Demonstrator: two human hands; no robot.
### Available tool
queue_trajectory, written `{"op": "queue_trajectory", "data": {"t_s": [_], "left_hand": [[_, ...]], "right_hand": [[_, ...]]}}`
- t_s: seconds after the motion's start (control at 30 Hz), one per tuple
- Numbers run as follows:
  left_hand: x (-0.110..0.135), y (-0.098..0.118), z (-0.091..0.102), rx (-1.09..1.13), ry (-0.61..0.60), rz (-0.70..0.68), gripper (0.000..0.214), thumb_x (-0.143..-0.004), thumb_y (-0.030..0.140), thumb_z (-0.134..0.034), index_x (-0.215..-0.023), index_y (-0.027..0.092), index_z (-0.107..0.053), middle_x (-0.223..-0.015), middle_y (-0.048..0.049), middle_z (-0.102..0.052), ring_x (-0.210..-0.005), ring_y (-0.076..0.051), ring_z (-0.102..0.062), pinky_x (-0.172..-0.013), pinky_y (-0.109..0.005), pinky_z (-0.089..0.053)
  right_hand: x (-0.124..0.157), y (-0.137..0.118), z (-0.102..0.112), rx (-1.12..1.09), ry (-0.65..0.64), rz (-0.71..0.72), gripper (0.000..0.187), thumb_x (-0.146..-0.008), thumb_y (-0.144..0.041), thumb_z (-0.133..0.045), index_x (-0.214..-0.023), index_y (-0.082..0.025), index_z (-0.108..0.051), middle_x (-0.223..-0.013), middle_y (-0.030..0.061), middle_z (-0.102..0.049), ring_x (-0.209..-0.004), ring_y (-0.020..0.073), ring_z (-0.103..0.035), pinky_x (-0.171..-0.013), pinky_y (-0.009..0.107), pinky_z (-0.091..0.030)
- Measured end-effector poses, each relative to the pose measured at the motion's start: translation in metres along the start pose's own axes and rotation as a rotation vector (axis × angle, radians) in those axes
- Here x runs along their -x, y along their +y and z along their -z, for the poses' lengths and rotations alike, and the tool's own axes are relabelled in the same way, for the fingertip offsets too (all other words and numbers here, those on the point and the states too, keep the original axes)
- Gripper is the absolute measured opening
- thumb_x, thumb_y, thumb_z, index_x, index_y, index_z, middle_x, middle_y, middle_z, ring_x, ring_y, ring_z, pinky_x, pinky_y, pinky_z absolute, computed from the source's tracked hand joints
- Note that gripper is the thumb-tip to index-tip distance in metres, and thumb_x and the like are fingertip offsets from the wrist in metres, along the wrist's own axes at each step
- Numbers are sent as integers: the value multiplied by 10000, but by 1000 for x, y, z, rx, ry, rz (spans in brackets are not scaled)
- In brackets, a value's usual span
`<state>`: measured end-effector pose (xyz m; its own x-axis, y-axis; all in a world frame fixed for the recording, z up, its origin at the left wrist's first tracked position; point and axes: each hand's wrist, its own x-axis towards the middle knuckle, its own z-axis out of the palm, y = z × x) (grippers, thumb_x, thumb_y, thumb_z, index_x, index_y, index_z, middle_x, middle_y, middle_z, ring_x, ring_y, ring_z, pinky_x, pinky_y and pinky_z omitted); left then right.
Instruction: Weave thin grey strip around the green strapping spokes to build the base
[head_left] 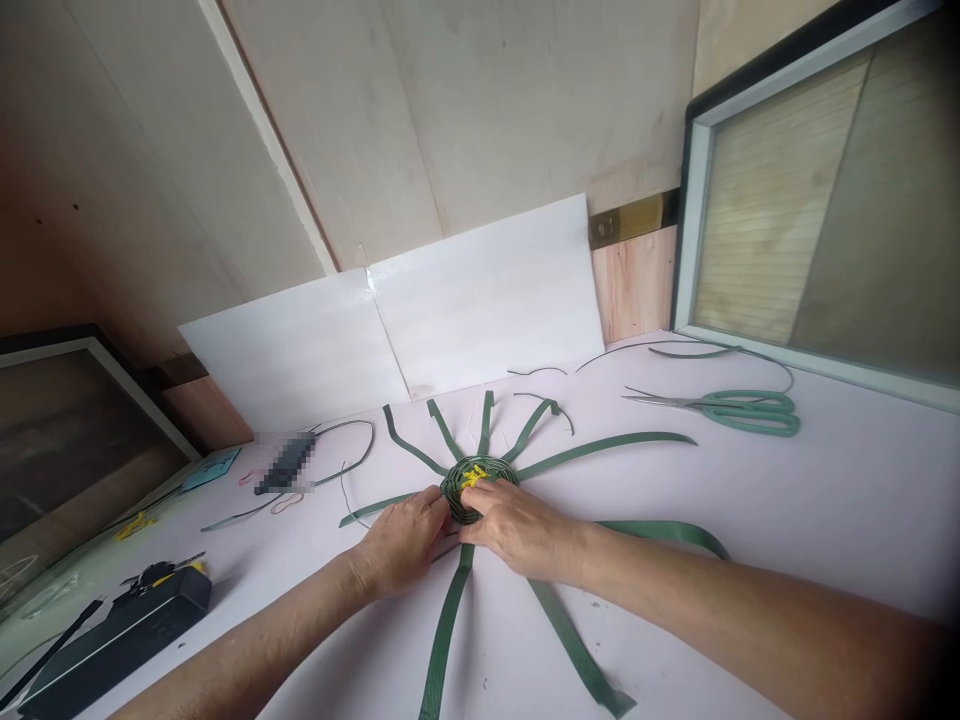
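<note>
A round green woven base (pixel 455 484) lies on the pale table, with flat green straps (pixel 448 625) fanning out from it on all sides. Yellow ties (pixel 474 474) show at its middle. My left hand (pixel 409 535) grips the weave's left edge, thumb and fingers pressed together. Over the front right of the disc, my right hand (pixel 510 520) is bent down onto the weave, its fingers closed on the rim. A thin dark strand (pixel 446 550) runs between the hands near the front edge. My fingertips hide part of the rim.
Green-handled scissors (pixel 750 410) lie at the right, beside loose thin strands (pixel 694 353). A dark box (pixel 120 640) with small tools on it stands at the left front. White panels (pixel 487 300) lean at the back; framed glass panes (pixel 840 210) stand at both sides.
</note>
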<state>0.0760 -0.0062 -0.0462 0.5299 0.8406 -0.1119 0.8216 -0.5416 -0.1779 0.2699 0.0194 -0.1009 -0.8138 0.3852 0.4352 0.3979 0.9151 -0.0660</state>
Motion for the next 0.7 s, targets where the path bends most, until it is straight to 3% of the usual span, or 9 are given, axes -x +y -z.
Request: {"op": "queue_trajectory", "data": {"t_s": [0.13,0.23,0.37,0.53,0.7], "left_hand": [[-2,15,15,-93,-147,70,219,-798,31,-461,-948,146,-572,-995,-80,-604,-864,-214,-629,-722,-310,-518],[-2,28,18,-217,-184,51,327,-745,-19,-467,-1022,114,-579,-1039,-116,-605,-968,-258,-615,-785,-356,-534],[2,39,8,-303,-166,30,352,-791,-37,-378,-1049,93,-580,-1028,-141,-593,-926,-270,-627,-705,-370,-562],[7,42,-7,-344,-146,131,352,-855,-11,-324,-1087,100,-566,-997,-132,-588,-708,-242,-661,-560,-361,-561],[7,41,-9,-204,-87,196,263,-934,91,-327,-1060,128,-555,-1015,-119,-611,-740,-232,-681,-614,-344,-555]], "right_hand": [[1,1,-1,-14,29,19,318,-884,-27,-447,-852,-190,-718,-813,54,-486,-811,198,-427,-711,315,-350],[0,0,1,-30,15,12,328,-854,3,-452,-833,-184,-721,-812,58,-492,-819,203,-434,-717,320,-349],[-1,0,4,-14,-21,6,285,-828,8,-483,-804,-171,-705,-828,55,-499,-826,194,-437,-715,317,-345],[-1,1,4,12,-48,5,243,-817,3,-501,-746,-157,-669,-838,44,-498,-825,176,-437,-704,305,-335],[0,3,1,19,-34,12,236,-842,-25,-507,-774,-168,-682,-834,42,-497,-823,178,-438,-708,309,-332]]}}
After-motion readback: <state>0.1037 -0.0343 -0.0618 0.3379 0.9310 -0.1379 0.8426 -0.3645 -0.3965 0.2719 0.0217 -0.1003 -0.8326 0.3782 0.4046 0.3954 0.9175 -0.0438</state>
